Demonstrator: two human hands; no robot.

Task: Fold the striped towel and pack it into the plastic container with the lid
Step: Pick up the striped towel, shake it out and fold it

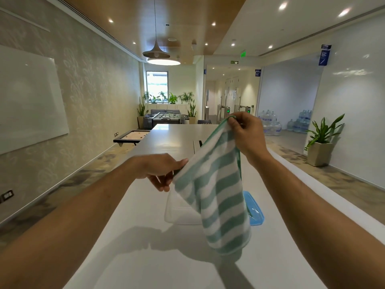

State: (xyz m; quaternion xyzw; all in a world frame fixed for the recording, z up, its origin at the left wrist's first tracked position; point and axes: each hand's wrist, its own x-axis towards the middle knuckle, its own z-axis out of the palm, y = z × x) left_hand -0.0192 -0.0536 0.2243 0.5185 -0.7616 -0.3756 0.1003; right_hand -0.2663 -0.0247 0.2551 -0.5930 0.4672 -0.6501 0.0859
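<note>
Holding the striped towel (212, 192) up off the table (145, 257): right hand (245, 132) pinches the top corner, left hand (164, 170) pinches a lower edge. Clear container (179, 211) and blue lid (255, 211) sit below it.

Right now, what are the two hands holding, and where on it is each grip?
Both hold the striped towel in the air. The right hand pinches its top corner; the left hand pinches the left edge lower down. The rest hangs free.

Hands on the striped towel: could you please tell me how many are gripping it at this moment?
2. The right hand pinches the striped towel at its top corner, raised high. The left hand pinches its left edge, lower down. No other hands are visible.
</note>
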